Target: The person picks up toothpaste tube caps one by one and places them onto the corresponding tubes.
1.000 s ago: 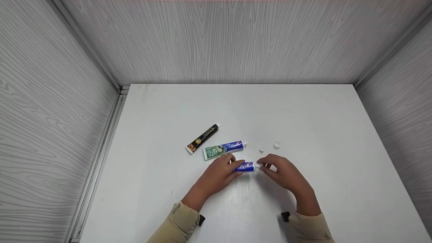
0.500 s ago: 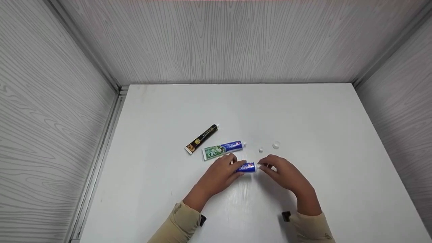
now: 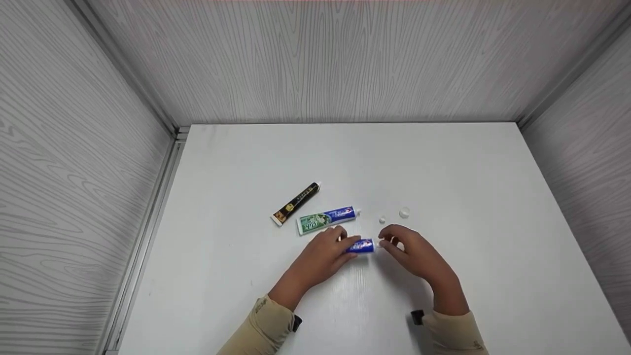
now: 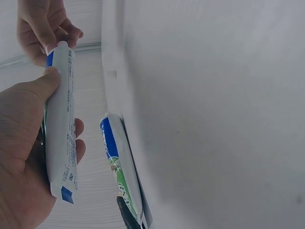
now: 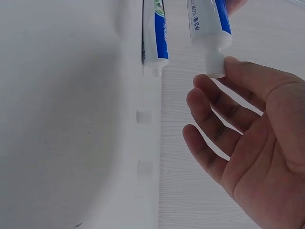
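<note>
My left hand [image 3: 323, 254] holds a blue-and-white toothpaste tube [image 3: 362, 245] along its body, covering much of it. In the left wrist view the tube's printed white back [image 4: 62, 114] shows, the thumb lying over it. A white cap [image 5: 215, 65] sits at the tube's neck. My right hand [image 3: 416, 251] is at that cap, thumb against its side and index fingertip close by; the other fingers are bent and spread apart. Behind the left hand lies a green-and-blue toothpaste tube [image 3: 326, 220], its nozzle pointing right and bare.
Farther back lies a black toothpaste tube [image 3: 296, 203], slanted. Two loose white caps rest right of the tubes, a small cap [image 3: 382, 219] and a larger cap [image 3: 404, 212]. Everything stands on a white table [image 3: 236, 167] with grey wood-grain panels [image 3: 315, 64] around it.
The held tube and the left hand have shifted very slightly to the right. My right fingers have moved a little at the cap. The other tubes and loose caps stay in place.
</note>
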Demonstrator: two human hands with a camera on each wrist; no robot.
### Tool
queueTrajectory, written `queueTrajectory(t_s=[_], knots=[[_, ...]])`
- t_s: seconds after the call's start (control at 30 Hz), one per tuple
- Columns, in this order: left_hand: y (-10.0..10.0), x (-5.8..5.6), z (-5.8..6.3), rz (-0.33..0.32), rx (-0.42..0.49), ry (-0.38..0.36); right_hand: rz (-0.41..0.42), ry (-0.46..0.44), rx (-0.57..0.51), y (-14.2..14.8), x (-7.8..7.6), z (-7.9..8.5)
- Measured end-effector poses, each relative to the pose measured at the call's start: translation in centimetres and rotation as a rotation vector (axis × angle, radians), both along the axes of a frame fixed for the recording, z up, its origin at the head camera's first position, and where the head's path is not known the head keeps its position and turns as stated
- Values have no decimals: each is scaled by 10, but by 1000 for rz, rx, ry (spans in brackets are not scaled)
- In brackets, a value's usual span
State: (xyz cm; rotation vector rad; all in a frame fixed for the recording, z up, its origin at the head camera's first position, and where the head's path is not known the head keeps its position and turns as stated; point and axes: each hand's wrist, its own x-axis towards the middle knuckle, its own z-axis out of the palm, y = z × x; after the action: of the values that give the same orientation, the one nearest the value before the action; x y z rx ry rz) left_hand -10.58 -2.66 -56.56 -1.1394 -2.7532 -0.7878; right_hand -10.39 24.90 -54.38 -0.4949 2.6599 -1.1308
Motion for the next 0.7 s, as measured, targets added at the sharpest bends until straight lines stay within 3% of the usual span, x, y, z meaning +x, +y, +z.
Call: queueTrajectory(t_s=[0.23, 0.7], knots=[[0, 1, 0, 11, -8, -37, 21, 26, -45, 1, 2, 3], [-1, 3, 0, 8, 3, -5, 62, 59, -33, 3, 4, 0]])
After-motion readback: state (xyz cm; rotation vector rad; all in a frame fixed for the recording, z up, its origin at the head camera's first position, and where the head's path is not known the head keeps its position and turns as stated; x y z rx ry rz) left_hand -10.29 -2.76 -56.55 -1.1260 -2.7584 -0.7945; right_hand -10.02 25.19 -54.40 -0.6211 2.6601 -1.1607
